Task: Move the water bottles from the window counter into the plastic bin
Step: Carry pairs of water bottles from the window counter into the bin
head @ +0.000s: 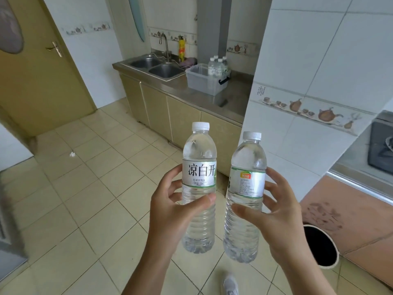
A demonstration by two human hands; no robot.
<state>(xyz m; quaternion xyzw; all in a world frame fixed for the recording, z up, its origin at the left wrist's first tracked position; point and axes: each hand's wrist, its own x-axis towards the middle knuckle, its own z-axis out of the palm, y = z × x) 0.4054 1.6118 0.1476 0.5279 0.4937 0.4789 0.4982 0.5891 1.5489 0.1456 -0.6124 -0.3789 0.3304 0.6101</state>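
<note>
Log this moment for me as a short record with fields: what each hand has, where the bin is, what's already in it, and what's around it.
left hand: left hand grips a water bottle, upright, capped, label characters facing the camera
right hand: right hand grips a second bottle, upright, capped
plastic bin: clear plastic bin on the steel counter beside the double sink
in bin: bottles standing at its far end, apparently four
nearby: yellow bottle behind the sink, faucet
stage: carrying, both bottles over the tiled floor
</note>
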